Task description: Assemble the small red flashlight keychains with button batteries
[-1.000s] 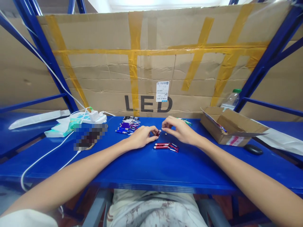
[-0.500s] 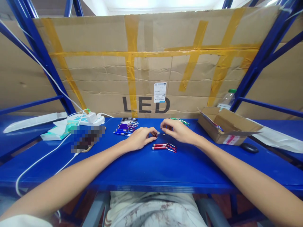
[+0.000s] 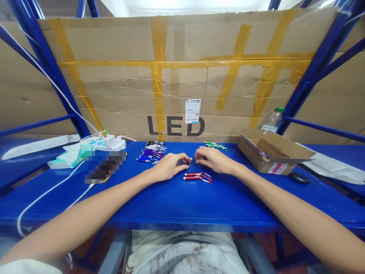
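Observation:
My left hand (image 3: pixel 172 166) rests on the blue table with thumb and fingers pinched round a small red metal tube (image 3: pixel 189 161). It looks like one of the keychain flashlights, mostly hidden by the fingers. Just to the right, my right hand (image 3: pixel 212 159) is closed, fingertips bunched down at the table top. What they hold, if anything, is hidden. Nearer to me lie red keychain flashlights (image 3: pixel 194 177) with carabiner clips. Beyond my left hand is a row of blue, purple, silver and black flashlights (image 3: pixel 151 153). Green ones (image 3: pixel 215 146) lie behind my right hand.
An open cardboard box (image 3: pixel 273 154) stands on the right, with a black mouse (image 3: pixel 299 177) before it and a plastic bottle (image 3: pixel 273 120) behind. On the left are a phone (image 3: pixel 105 167), a tissue pack (image 3: pixel 67 158), a power strip (image 3: pixel 114 144) and white cables.
My right hand has moved down slightly, its fingers closing where a small round disc lay. That disc no longer shows. My left hand stays in place, with more of the red tube visible.

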A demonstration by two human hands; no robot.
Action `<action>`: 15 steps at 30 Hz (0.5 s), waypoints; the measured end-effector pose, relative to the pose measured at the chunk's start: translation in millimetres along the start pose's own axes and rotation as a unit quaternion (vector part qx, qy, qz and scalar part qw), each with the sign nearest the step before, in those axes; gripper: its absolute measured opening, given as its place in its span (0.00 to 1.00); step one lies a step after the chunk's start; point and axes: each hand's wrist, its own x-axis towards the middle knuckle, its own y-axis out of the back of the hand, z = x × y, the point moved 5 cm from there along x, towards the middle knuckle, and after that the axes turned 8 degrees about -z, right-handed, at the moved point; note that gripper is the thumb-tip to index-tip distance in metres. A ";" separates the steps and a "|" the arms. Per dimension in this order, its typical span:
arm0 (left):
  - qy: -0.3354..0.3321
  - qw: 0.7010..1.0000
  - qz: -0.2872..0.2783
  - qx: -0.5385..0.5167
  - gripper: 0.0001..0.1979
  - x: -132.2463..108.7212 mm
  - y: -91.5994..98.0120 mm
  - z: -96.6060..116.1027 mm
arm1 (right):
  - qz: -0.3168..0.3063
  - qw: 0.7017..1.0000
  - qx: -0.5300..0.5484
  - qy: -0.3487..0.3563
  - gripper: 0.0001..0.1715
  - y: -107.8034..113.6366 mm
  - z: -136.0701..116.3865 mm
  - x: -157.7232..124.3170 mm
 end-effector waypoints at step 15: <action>-0.002 0.999 0.017 -0.051 0.08 1.3 0.2 -3.0 | 0.061 0.996 0.019 0.056 0.07 9.4 -27.0 -2.3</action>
